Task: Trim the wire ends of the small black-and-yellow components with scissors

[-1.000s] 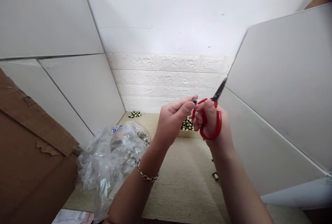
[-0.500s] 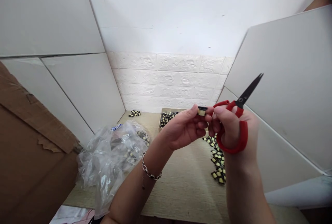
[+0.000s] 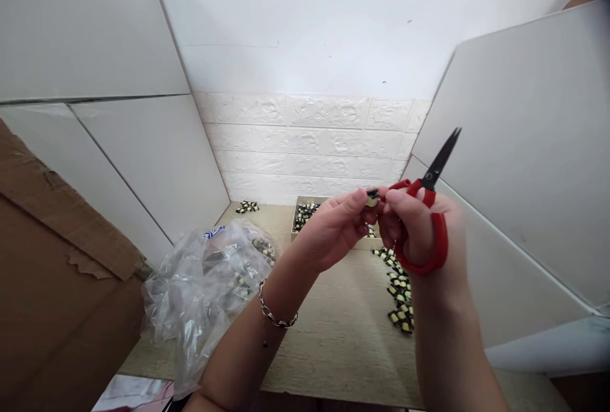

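Observation:
My left hand [image 3: 328,229] pinches a small transformer [image 3: 372,198] between thumb and fingers. It has a black body with pins on top and a yellow band round its middle. My right hand [image 3: 414,221] is closed on red-handled scissors [image 3: 441,231], whose dark blades point up and to the right, away from the transformer. The thumb and fingertips of this hand are close to the transformer; whether they touch it I cannot tell. Behind my hands stands a shallow box [image 3: 294,229] of similar transformers, partly hidden by the left hand.
Several loose transformers [image 3: 400,301] lie on the tabletop [image 3: 333,342] beside my right forearm, and a small pile [image 3: 247,206] sits at the back left. A clear plastic bag [image 3: 200,297] with more inside lies left. Cardboard [image 3: 61,272] stands far left; white panels [image 3: 519,164] flank the table.
The transformer has been turned and tilted in my left hand's fingers. My right hand and the scissors have shifted left, closer to the left hand.

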`<move>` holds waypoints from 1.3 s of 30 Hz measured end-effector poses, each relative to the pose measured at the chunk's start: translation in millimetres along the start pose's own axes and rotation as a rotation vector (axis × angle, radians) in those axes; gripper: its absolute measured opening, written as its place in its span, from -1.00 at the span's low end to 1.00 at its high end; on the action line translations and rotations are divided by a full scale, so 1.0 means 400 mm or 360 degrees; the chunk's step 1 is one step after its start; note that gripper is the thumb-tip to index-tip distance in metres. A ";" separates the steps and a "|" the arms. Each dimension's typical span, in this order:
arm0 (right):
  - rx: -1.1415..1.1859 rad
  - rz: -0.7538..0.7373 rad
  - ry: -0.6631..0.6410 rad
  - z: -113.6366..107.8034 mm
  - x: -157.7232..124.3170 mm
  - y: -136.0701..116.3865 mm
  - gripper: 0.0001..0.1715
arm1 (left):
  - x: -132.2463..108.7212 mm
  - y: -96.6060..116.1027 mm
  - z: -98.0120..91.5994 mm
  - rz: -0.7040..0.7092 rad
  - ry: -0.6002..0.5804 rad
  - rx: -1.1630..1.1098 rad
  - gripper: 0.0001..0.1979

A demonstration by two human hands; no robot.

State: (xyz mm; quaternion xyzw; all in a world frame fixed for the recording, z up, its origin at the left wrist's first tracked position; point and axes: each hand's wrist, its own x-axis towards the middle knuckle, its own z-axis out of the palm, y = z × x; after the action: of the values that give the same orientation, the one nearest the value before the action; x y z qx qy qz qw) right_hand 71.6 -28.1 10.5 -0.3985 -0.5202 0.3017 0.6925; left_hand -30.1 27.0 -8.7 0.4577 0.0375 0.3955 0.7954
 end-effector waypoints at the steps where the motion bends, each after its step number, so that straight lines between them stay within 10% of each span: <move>1: -0.0011 0.0008 -0.0013 -0.001 0.001 0.002 -0.64 | 0.001 0.000 0.001 0.0039 0.0015 0.0038 -0.68; 21: 0.0066 0.0076 -0.0390 -0.004 0.031 0.016 -0.56 | 0.003 -0.002 -0.006 0.0541 -0.0110 0.0456 -0.81; 39: -0.0006 0.0112 -0.0482 -0.020 0.039 0.026 -0.54 | -0.004 0.012 -0.014 0.0743 0.0267 0.0994 -0.83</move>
State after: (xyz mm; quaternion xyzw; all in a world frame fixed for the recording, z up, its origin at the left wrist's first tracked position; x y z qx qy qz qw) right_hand 83.3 -12.0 8.0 -0.3677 -0.6050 0.3815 0.5944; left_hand -36.4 31.1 -8.6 0.6400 0.1159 0.5712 0.5008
